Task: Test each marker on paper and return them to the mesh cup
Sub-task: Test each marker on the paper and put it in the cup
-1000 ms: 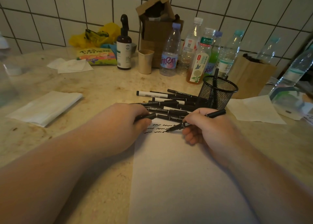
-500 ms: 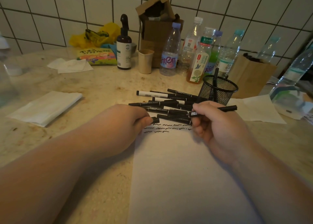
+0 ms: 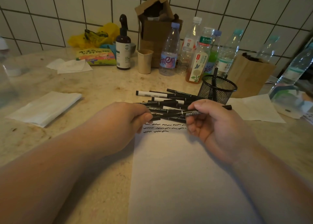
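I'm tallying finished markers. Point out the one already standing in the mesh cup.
The single black marker standing upright inside the mesh cup, its end above the rim. The other markers lie flat in the pile or sit in the hands.

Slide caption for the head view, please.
Both hands cap a tested marker above squiggles on paper, mesh cup behind.

Two hands are in view, the left hand [image 3: 118, 122] and the right hand [image 3: 218, 122], and between them they hold one marker [image 3: 179, 114]. Just beyond the fingers lies a heap of loose markers [image 3: 162, 101], roughly a dozen (they overlap too much for an exact count). One mesh cup [image 3: 217, 90] stands beyond the right hand with one marker [image 3: 215, 76] upright in it. Under the hands lies one sheet of paper [image 3: 177, 173] bearing three rows of squiggles [image 3: 157, 128]. Further back stand about six clear plastic bottles [image 3: 169, 54], one dark pump bottle [image 3: 123, 52] and one paper cup [image 3: 144, 61].
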Demonstrator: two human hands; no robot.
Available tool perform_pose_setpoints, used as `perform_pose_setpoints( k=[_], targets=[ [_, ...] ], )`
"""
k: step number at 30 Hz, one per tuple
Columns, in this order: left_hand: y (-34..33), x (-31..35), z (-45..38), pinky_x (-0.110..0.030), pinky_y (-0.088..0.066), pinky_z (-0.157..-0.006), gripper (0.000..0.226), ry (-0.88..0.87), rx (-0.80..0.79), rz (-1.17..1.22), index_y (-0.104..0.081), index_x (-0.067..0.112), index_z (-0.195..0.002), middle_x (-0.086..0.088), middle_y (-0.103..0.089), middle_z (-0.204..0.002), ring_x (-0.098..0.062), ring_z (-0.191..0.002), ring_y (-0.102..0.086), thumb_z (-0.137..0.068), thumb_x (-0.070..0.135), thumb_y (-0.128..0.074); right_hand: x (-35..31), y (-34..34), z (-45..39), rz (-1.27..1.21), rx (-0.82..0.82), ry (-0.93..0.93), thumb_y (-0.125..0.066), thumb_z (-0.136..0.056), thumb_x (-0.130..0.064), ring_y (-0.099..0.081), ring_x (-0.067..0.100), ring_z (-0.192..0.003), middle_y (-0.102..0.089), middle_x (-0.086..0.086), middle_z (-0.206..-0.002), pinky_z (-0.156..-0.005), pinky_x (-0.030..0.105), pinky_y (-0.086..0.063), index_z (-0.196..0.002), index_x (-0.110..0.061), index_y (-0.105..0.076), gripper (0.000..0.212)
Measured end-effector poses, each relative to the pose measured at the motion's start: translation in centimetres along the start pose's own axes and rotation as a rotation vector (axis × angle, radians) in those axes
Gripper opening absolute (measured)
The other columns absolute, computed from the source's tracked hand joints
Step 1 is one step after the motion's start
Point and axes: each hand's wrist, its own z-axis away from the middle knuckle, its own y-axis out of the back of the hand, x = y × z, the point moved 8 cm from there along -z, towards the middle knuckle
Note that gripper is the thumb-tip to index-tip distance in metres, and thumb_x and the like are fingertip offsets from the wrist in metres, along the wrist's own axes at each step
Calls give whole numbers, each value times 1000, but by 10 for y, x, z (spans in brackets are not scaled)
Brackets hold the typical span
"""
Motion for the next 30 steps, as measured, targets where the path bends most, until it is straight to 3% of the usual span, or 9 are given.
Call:
perform_pose_setpoints(
  k=[4, 6, 8, 14, 18, 20, 24, 28, 30],
  targets=[
    [0, 3, 0, -19, -37, -57, 34, -4, -26, 54, -55, 42, -67, 18, -64, -72, 3, -69, -55, -97, 45, -41, -5, 0, 0, 11, -16, 41, -58, -88, -7, -58, 19, -57, -63, 11, -60, -51, 26, -48, -70, -10, -71, 22],
    [0, 5, 1, -20, -36, -57, 35, -9, -35, 91, -54, 46, -65, 28, -62, -75, 8, -72, -53, -97, 45, -40, -5, -1, 0, 22, -39, 47, -64, -77, -13, -58, 20, -57, -63, 12, -60, -51, 27, -48, -72, -8, -70, 9],
    [0, 7, 2, -21, -37, -58, 34, -17, -40, 114, -54, 45, -66, 30, -61, -76, 7, -72, -54, -97, 45, -40, -6, -3, 1, 60, -75, 62, -66, -72, -18, -58, 20, -57, -65, 13, -62, -52, 27, -48, -78, -5, -70, 15],
    [5, 17, 6, -13, -38, -56, 29, -72, -28, 104, -51, 38, -69, 12, -61, -69, 1, -76, -53, -98, 39, -44, -7, -7, 5, 175, -117, 120, -73, -72, -23, -61, 18, -60, -70, 12, -69, -54, 24, -52, -86, -8, -77, 20],
    [6, 20, 7, -22, -43, -61, 26, -66, -39, 169, -56, 38, -73, 9, -62, -70, -8, -68, -56, -97, 37, -45, -11, -8, 7, 167, -106, 177, -73, -72, -26, -60, 17, -59, -69, 9, -67, -54, 23, -50, -85, -8, -76, 22],
    [5, 17, 7, -25, -43, -61, 24, -39, -57, 268, -63, 38, -78, 9, -64, -69, -7, -64, -56, -97, 36, -47, -15, -10, 10, 194, -119, 220, -72, -74, -25, -62, 18, -60, -70, 9, -67, -55, 24, -51, -82, -10, -77, 18],
    [4, 15, 7, -11, -35, -50, 27, -13, -118, 463, -72, 28, -81, 11, -59, -57, 1, -51, -50, -97, 29, -50, -24, -16, 13, 269, -182, 283, -68, -76, -25, -66, 20, -61, -71, 9, -67, -57, 26, -53, -80, -17, -78, 14],
    [4, 19, 8, -8, -35, -48, 29, -22, -186, 495, -73, 27, -79, 10, -59, -56, 2, -49, -49, -96, 29, -50, -27, -17, 13, 280, -216, 273, -71, -71, -33, -65, 21, -61, -70, 8, -67, -57, 27, -53, -80, -17, -78, 20],
    [6, 18, 7, -10, -37, -50, 28, -39, -143, 458, -72, 27, -79, 10, -61, -60, 0, -52, -52, -96, 31, -50, -25, -16, 11, 254, -211, 256, -70, -73, -34, -62, 21, -59, -67, 8, -64, -57, 28, -51, -83, -17, -78, 22]
  ],
)
